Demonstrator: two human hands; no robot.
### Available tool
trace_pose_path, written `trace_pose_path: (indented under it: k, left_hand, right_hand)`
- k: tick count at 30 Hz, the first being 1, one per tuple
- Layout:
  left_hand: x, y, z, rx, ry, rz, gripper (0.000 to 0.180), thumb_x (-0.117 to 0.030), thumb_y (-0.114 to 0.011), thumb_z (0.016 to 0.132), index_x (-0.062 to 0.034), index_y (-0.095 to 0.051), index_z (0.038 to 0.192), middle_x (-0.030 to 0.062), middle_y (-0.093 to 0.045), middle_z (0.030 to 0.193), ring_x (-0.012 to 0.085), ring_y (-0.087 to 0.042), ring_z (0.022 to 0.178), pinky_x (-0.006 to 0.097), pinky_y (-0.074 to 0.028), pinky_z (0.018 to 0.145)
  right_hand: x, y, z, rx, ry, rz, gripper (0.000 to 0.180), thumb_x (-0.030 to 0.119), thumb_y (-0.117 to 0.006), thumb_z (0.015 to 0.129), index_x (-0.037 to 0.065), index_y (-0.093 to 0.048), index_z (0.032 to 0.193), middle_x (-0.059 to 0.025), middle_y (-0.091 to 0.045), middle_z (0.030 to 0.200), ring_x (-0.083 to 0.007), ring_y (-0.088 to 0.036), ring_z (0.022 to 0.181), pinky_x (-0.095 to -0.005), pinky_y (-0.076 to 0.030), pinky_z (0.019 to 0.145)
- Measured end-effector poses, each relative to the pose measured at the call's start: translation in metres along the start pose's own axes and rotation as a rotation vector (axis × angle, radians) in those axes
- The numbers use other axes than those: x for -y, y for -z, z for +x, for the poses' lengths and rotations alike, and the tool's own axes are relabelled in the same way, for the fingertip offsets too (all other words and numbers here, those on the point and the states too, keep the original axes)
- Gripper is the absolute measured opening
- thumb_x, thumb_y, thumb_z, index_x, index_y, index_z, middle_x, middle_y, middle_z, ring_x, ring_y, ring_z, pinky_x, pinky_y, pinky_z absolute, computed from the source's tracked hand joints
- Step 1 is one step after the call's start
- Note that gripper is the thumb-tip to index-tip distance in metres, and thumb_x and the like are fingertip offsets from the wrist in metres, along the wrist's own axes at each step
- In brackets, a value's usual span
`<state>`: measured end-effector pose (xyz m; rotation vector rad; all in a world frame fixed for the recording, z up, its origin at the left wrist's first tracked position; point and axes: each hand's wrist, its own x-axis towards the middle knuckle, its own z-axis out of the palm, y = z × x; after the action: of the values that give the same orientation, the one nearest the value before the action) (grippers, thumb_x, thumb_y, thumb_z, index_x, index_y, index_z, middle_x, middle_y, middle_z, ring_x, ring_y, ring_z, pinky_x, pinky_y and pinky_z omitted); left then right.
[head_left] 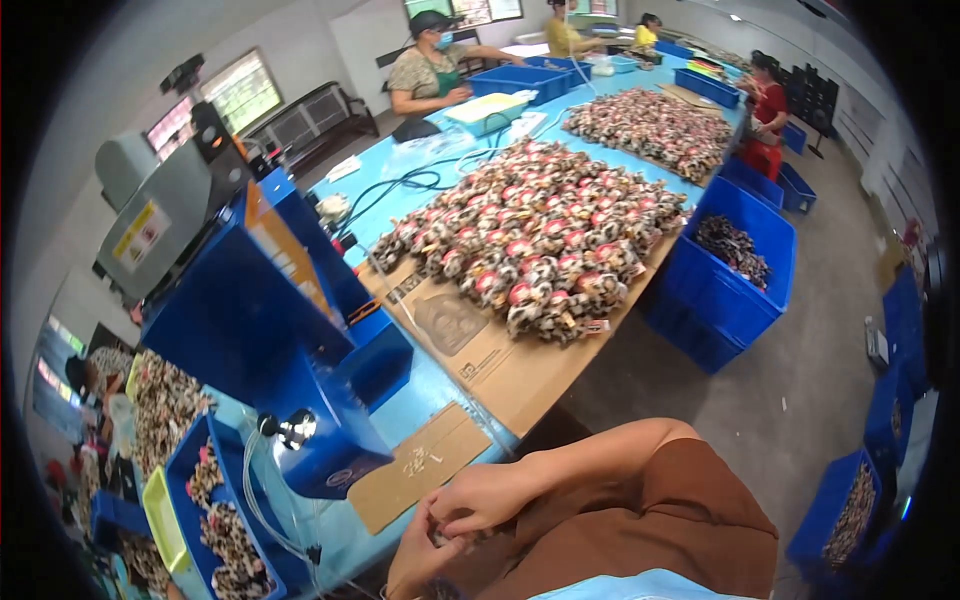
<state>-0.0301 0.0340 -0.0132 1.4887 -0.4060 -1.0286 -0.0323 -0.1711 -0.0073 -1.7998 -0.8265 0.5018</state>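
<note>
Close to my lap, beside the edge of the light-blue table (pixel 345 545), my two hands meet. My right hand (pixel 485 497) is closed, its fingers curled in against the left. Below it, my left hand (pixel 420 556) is also closed. A small dark bit shows between the fingers, too hidden to name. Just beyond the hands lies a flat piece of cardboard (pixel 405 478) with handwriting on it. A blue machine (pixel 250 310) with a grey head stands on the table to the left of them.
Many small spotted plush toys (pixel 530 230) are heaped on a cardboard sheet (pixel 480 365); another heap (pixel 650 125) lies beyond. Blue bins (pixel 725 290) stand right of the table. A blue tray (pixel 255 500) of plush pieces is at left. Several co-workers (pixel 430 70) work around the tables.
</note>
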Motion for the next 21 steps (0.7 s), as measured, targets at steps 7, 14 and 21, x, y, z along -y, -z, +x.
trace_pose_path:
  k: [7,14,21]
  left_hand:
    - [0.006,-0.007,0.021,-0.173,-0.087,-0.167,0.068,0.003,-0.072,0.075,-0.0010,-0.034,0.132,0.0100,-0.058,0.110,0.0182,-0.059,0.100,0.030,-0.049,0.087]
    - [0.008,-0.004,0.000,-0.178,-0.002,-0.106,0.039,0.001,-0.063,0.083,0.0026,-0.052,0.120,0.0084,-0.062,0.109,0.0153,-0.061,0.097,0.028,-0.049,0.087]
    - [0.032,-0.002,0.000,-0.290,-0.006,-0.251,0.044,-0.005,-0.070,0.079,0.0006,-0.051,0.118,0.0066,-0.062,0.103,0.0132,-0.060,0.094,0.027,-0.049,0.083]
  right_hand:
    - [-0.023,-0.003,-0.005,-0.296,0.108,0.059,0.019,0.022,-0.058,0.089,0.004,-0.063,0.089,-0.0153,-0.063,0.078,-0.0319,-0.061,0.071,-0.0386,-0.046,0.061]
    - [-0.021,0.001,-0.008,-0.311,0.199,-0.078,0.019,0.019,-0.062,0.085,0.001,-0.060,0.081,-0.0187,-0.061,0.075,-0.0375,-0.058,0.068,-0.0410,-0.045,0.059]
    - [-0.022,0.009,0.005,-0.183,0.100,-0.043,0.021,0.023,-0.059,0.089,0.003,-0.065,0.084,-0.0179,-0.061,0.074,-0.0333,-0.061,0.070,-0.0387,-0.046,0.061]
